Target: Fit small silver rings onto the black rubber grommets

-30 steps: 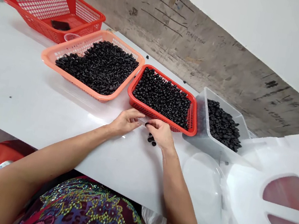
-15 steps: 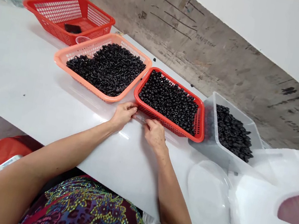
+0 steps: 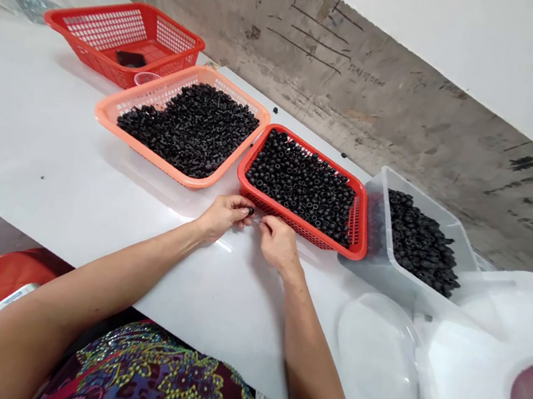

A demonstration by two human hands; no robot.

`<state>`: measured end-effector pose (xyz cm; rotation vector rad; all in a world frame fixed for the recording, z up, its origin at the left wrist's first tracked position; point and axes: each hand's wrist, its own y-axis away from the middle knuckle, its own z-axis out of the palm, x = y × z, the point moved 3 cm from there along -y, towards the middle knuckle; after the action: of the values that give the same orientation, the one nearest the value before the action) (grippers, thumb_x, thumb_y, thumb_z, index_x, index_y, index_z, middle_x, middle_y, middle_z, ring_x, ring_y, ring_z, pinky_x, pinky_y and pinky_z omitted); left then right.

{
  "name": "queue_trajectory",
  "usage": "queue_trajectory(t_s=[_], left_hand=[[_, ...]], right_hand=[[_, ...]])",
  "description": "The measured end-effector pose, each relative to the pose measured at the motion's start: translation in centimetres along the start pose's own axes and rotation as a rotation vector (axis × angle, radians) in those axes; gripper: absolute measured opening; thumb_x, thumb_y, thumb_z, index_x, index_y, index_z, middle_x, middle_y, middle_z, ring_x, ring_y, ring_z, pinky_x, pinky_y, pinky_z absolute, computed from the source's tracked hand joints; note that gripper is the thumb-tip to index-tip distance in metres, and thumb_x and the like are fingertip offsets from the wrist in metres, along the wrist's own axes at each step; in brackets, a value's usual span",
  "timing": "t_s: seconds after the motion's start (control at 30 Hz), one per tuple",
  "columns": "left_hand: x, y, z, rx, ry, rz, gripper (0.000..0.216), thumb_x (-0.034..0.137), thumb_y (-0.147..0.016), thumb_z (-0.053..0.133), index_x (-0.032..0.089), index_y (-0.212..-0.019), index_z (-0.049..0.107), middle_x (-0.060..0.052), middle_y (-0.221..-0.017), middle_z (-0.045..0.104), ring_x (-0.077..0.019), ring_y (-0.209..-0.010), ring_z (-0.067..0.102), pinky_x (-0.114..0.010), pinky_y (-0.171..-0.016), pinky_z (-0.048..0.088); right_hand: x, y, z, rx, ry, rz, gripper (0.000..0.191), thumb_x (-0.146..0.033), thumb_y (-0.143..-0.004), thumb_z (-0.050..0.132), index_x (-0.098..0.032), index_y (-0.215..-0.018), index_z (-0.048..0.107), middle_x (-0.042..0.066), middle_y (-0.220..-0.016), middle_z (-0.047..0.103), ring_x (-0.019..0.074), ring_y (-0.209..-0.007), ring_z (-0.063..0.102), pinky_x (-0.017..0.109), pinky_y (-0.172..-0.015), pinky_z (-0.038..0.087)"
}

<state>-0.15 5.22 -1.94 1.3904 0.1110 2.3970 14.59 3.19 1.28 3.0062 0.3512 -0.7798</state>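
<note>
My left hand (image 3: pixel 223 216) and my right hand (image 3: pixel 278 243) meet just in front of a red mesh basket (image 3: pixel 254 150) full of black rubber rings. A small black ring (image 3: pixel 250 210) sits at my left fingertips. My right fingers pinch a small transparent plastic piece (image 3: pixel 256 219), partly hidden by both hands. Its exact shape is hard to tell. To the left stands an orange mesh basket (image 3: pixel 151 158) heaped with similar black pieces. A transparent plastic tub (image 3: pixel 423 197) of them stands to the right.
A second red basket (image 3: pixel 94 9) with a dark item inside stands at the far end of the white table (image 3: pixel 55 126). A transparent lid (image 3: pixel 374 365) and white plastic sheeting (image 3: pixel 476 347) lie at the right. A rough concrete wall (image 3: pixel 365 87) runs behind.
The view has shifted slightly. A black ring now shows at my left fingertips, and the loose black pieces seen earlier on the table below my right hand no longer show.
</note>
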Motion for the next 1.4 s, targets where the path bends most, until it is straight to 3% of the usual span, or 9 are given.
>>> queue_trajectory(t_s=[0.1,0.2,0.5,0.73,0.87,0.97,1.07,1.27,1.4], left_hand=[[-0.2,0.1,0.1,-0.041,0.016,0.000,0.017,0.011,-0.067,0.070,0.009,-0.084,0.067,-0.004,-0.072,0.067,-0.0091,-0.055,0.059,-0.019,-0.048,0.042],[-0.4,0.3,0.4,-0.095,0.028,-0.006,0.021,0.014,-0.067,0.073,0.009,-0.087,0.069,-0.004,-0.071,0.067,-0.0091,-0.055,0.059,-0.020,-0.051,0.043],[-0.5,0.7,0.8,-0.147,-0.075,-0.011,0.020,0.013,-0.070,0.069,0.008,-0.089,0.070,-0.003,-0.065,0.066,-0.0094,-0.055,0.057,-0.022,-0.055,0.043],[-0.7,1.1,1.1,-0.157,-0.069,-0.063,0.018,0.013,-0.069,0.070,0.007,-0.087,0.069,-0.003,-0.060,0.065,-0.0096,-0.051,0.058,-0.020,-0.051,0.044],[-0.6,1.3,1.1,-0.166,0.047,-0.153,0.018,0.011,-0.070,0.070,0.008,-0.088,0.068,-0.006,-0.068,0.068,-0.0106,-0.052,0.060,-0.021,-0.050,0.046],[-0.5,1.3,1.0,-0.136,0.155,-0.196,0.020,0.005,-0.075,0.063,0.009,-0.094,0.066,-0.009,-0.072,0.069,-0.0111,-0.053,0.061,-0.021,-0.051,0.047],[-0.4,1.3,1.1,-0.126,0.215,-0.223,0.021,0.000,-0.078,0.055,0.008,-0.094,0.067,-0.011,-0.073,0.069,-0.0117,-0.054,0.062,-0.021,-0.052,0.048],[0.0,1.4,1.1,-0.134,0.247,-0.227,0.020,-0.002,-0.080,0.053,0.007,-0.091,0.067,-0.013,-0.074,0.069,-0.0132,-0.055,0.064,-0.021,-0.051,0.048],[-0.1,1.3,1.1,-0.155,0.260,-0.223,0.018,0.000,-0.079,0.057,0.007,-0.092,0.068,-0.013,-0.075,0.069,-0.0136,-0.056,0.064,-0.022,-0.053,0.049]], right_hand=[[-0.3,0.2,-1.3,0.014,-0.283,0.029,0.019,-0.026,-0.086,0.046,-0.018,-0.078,0.062,0.000,-0.067,0.057,0.0142,-0.062,0.049,0.027,-0.061,0.041],[-0.8,0.3,-1.8,-0.005,-0.411,0.030,0.018,-0.028,-0.083,0.048,-0.017,-0.075,0.060,-0.001,-0.065,0.055,0.0132,-0.062,0.048,0.026,-0.059,0.039],[-1.0,0.3,-1.6,-0.107,-0.415,0.076,0.023,-0.031,-0.083,0.049,-0.016,-0.073,0.063,-0.001,-0.063,0.057,0.0124,-0.058,0.046,0.026,-0.058,0.037],[-0.4,0.1,-1.2,-0.068,-0.289,0.088,0.023,-0.034,-0.083,0.052,-0.017,-0.071,0.062,-0.003,-0.059,0.053,0.0114,-0.055,0.044,0.025,-0.054,0.034],[0.1,0.5,-2.7,-0.044,-0.197,0.073,0.032,-0.042,-0.086,0.050,-0.017,-0.069,0.062,-0.003,-0.056,0.050,0.0112,-0.053,0.042,0.025,-0.052,0.031],[0.6,1.4,-4.7,-0.107,-0.047,0.046,0.033,-0.039,-0.087,0.049,-0.018,-0.065,0.060,-0.003,-0.055,0.050,0.0113,-0.053,0.043,0.025,-0.053,0.030],[1.0,2.2,-5.8,-0.208,0.185,0.056,0.020,-0.025,-0.083,0.053,-0.020,-0.067,0.064,0.000,-0.064,0.060,0.0131,-0.060,0.052,0.025,-0.058,0.033],[1.6,2.0,-3.6,-0.380,0.382,0.140,0.013,-0.019,-0.075,0.058,-0.019,-0.074,0.071,0.006,-0.068,0.068,0.0190,-0.068,0.062,0.027,-0.061,0.037],[1.6,1.5,-2.8,-0.349,0.439,0.125,0.019,-0.016,-0.077,0.052,-0.017,-0.076,0.071,0.012,-0.073,0.071,0.0238,-0.074,0.065,0.029,-0.064,0.040]])
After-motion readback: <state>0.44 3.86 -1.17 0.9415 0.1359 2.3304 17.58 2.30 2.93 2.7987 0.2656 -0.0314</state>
